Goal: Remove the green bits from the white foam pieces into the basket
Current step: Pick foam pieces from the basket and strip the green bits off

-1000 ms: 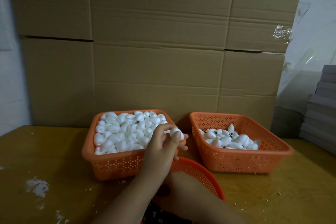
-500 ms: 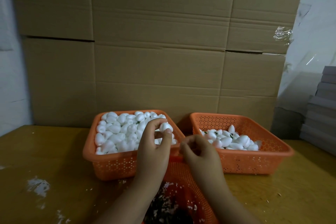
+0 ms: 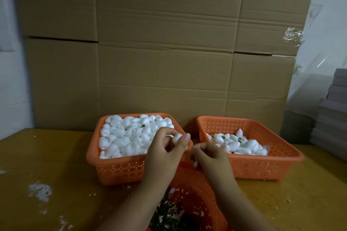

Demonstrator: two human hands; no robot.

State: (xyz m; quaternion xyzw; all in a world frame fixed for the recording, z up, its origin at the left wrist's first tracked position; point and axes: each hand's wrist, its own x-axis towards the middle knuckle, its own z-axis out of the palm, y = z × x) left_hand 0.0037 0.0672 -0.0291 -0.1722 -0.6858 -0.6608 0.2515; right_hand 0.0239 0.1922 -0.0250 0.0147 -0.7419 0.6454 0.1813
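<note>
The right hand [image 3: 211,157] had risen from the near round basket [image 3: 197,178] beside the left hand [image 3: 165,148], whose grip pinched a foam piece [image 3: 177,138] above it. The right's fingers were curled; contents unclear. Probably plucking the next green bit.

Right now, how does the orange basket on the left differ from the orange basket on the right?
The left basket is heaped with white foam pieces up to its rim; the right basket holds only a shallow layer, so its perforated back wall shows. Green bits are plainer among the right basket's pieces than the left's. The left hand holds a foam piece over the left basket's near corner; the right hand is beside the right basket. Both are square, orange and perforated.
</note>
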